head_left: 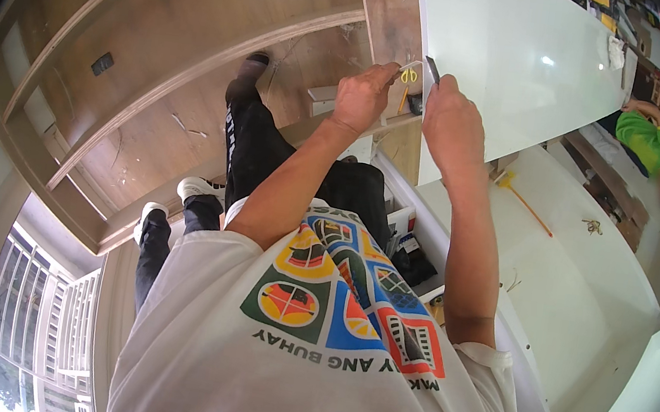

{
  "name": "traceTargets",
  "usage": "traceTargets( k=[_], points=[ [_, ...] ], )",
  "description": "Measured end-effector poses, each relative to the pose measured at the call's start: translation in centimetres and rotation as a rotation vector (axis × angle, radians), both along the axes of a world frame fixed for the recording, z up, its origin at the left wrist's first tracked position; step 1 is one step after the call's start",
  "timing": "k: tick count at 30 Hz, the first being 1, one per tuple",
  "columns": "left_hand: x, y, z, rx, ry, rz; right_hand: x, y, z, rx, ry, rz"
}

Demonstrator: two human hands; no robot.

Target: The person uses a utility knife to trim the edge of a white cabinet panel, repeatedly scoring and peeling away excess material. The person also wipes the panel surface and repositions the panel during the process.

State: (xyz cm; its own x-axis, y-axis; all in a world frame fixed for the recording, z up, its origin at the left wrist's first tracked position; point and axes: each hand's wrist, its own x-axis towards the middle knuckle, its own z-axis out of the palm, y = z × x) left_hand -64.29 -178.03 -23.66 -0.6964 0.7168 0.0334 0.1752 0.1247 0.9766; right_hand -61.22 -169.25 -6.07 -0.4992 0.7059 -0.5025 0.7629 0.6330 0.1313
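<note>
My left hand is closed in a pinch on a thin white strip beside the left edge of a large white panel. My right hand grips a slim, dark, flat tool whose tip points up and left at that edge; its exact kind is unclear. The two hands are slightly apart. Between them, yellow-handled scissors show beyond the strip, with an orange stick below.
A wooden cabinet frame with shelves fills the left. A white cabinet interior with a yellow-orange rod is at right. Another person in a green shirt is at far right. Someone's white shoe is at left.
</note>
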Motion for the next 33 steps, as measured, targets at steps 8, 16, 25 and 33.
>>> traceTargets(
  k=[8, 16, 25, 33],
  points=[
    [1.7, -1.7, -0.6, -0.018, -0.007, 0.011, -0.3, 0.6, -2.4, -0.008, 0.016, -0.010],
    [1.4, -0.8, -0.9, -0.085, -0.007, -0.064, 1.0, -0.8, -0.2, 0.000, 0.028, -0.023],
    [3.5, -3.3, -1.9, -0.017, 0.036, -0.028, 0.8, -0.3, -2.3, 0.013, 0.021, 0.082],
    [1.9, -2.4, -2.1, -0.105, 0.001, -0.086, 2.2, -1.1, -0.5, 0.003, 0.045, -0.004]
  ],
)
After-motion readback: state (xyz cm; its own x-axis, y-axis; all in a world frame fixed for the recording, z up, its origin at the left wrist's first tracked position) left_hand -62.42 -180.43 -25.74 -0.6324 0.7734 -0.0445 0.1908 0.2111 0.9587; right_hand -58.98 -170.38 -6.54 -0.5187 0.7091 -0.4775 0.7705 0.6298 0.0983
